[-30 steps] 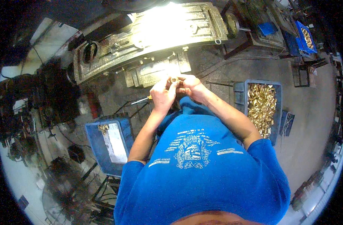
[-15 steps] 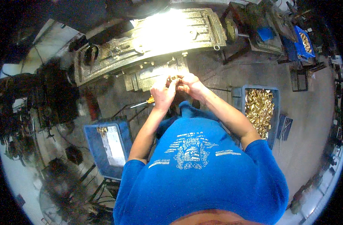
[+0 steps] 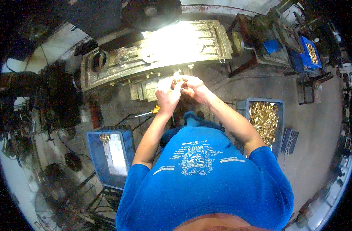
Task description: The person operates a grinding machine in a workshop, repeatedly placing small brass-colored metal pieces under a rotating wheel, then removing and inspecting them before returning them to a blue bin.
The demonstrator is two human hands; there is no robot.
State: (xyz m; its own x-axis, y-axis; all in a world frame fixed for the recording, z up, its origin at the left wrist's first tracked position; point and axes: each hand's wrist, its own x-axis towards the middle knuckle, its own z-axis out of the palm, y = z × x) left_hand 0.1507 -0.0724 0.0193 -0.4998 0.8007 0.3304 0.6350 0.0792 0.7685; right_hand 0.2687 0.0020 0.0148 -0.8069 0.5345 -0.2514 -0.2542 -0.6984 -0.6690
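Both hands meet in front of the machine table, their fingertips closed around one small brass-coloured fitting (image 3: 178, 80). My left hand (image 3: 168, 97) pinches it from the left, thumb up against it. My right hand (image 3: 196, 88) grips it from the right with curled fingers. Glare and fingers hide much of the fitting, so its exact shape cannot be made out. Just left of my left wrist lies a screwdriver (image 3: 156, 109) with a yellow-orange handle.
A long metal machine table (image 3: 118, 69) spans the far side under a glaring lamp. At right stands a blue-grey crate (image 3: 242, 106) heaped with brass fittings (image 3: 264, 121). Another blue crate (image 3: 94, 161), at left, holds a few fittings and a white sheet. A blue bin (image 3: 317, 63) sits far right.
My view has tilted slightly, so the machine table sits lower in the picture. Both hands stay together on the fitting, with only slight finger movement.
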